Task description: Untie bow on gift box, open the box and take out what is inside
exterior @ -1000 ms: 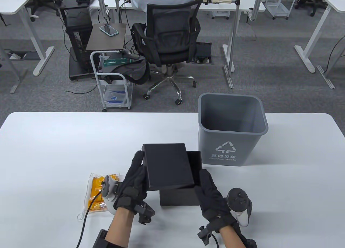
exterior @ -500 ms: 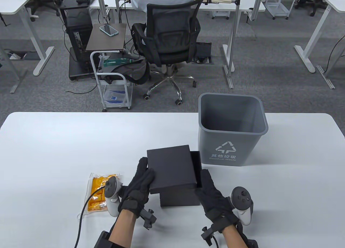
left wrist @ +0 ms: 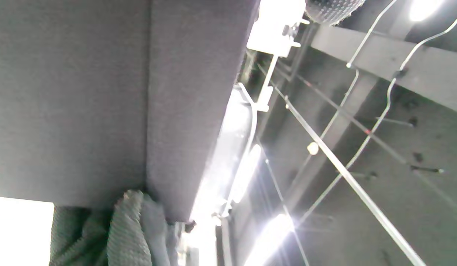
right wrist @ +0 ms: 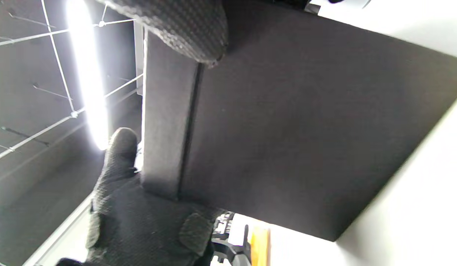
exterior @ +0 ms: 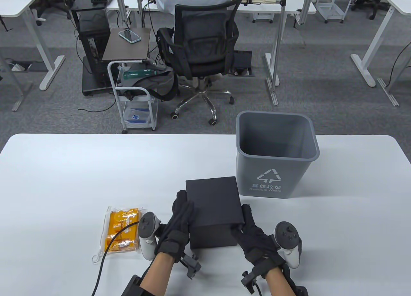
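The white worktop (exterior: 64, 167) fills the lower half of the table view. Right of centre on it stands a grey bin (exterior: 276, 154), printed with a recycling triangle, Chinese characters and "Residual Waste". The black box (exterior: 212, 241) sits at lower centre, just left of the bin, its lid (exterior: 213, 201) on top. The left hand (exterior: 178, 220) has its grip curled on the lid's left edge; the right hand (exterior: 253, 233) grips the lid's right near corner. An orange packet (exterior: 120, 230), writing unreadable, lies at lower left, beside the left hand.
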Tool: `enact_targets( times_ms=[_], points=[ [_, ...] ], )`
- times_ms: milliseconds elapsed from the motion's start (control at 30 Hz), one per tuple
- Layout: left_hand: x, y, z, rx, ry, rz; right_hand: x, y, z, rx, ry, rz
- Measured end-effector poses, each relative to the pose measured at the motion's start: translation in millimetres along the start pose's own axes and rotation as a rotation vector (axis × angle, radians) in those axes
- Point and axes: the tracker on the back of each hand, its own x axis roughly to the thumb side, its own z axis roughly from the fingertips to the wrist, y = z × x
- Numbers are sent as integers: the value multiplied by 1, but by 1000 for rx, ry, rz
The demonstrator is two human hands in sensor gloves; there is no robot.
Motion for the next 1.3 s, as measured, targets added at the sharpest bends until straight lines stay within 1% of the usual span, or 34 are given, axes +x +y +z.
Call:
enact_targets(
  times_ms=[67, 200, 267, 300, 433, 533, 600, 667, 700, 767, 833, 900, 933, 967, 1033, 1067, 1100, 1133, 1167, 1200, 1233, 1300],
  points=[
    [0, 2, 1, -12, 19, 0, 0, 2, 0, 7, 17, 34],
    [-2, 2, 0, -8, 67, -98, -1, 3, 0, 21, 35, 110],
    [-4, 2, 0, 13, 93, -102, -1, 3, 0, 24, 35, 160],
    [-5, 2, -1, 17, 87, -95, 0, 3, 0, 18, 40, 182],
    [-9, 0, -3, 44, 101, -112, 1, 4, 1, 8, 41, 196],
    [-9, -3, -2, 100, 111, -119, 2, 4, 2, 4, 45, 201],
    [-8, -4, 1, 147, 102, -114, 3, 4, 2, -4, 50, 216],
    [-1, -5, 5, 173, 30, -99, 5, 5, 3, -14, 52, 238],
    [3, -6, 7, 169, 16, -104, 6, 4, 3, -18, 51, 248],
    [13, -9, 10, 121, 4, -167, 8, 4, 4, -21, 45, 267],
    [21, -13, 13, 79, 20, -315, 9, 5, 5, -16, 44, 272],
    [22, -17, 13, 85, 30, -456, 11, 6, 5, -21, 46, 293],
    [21, -18, 13, 93, 27, -497, 12, 6, 6, -22, 49, 302],
    [20, -18, 13, 90, 15, -518, 12, 5, 6, -16, 49, 307],
    [21, -19, 13, 97, 27, -477, 14, 5, 6, -4, 62, 310],
    [21, -20, 15, 89, 31, -458, 17, 4, 7, 17, 91, 327],
    [24, -21, 18, 92, -3, -464, 23, 2, 9, 45, 118, 361],
    [28, -22, 21, 111, -30, -476, 27, 0, 10, 56, 115, 391],
    [40, -25, 26, 134, -81, -496, 34, -4, 12, 54, 83, 441],
    [56, -28, 32, 147, -142, -524, 40, -9, 14, 29, 49, 490],
    [69, -31, 38, 161, -186, -553, 44, -12, 16, 14, 43, 524],
    [103, -40, 56, 208, -291, -712, 51, -21, 21, -24, 39, 626]
  ],
)
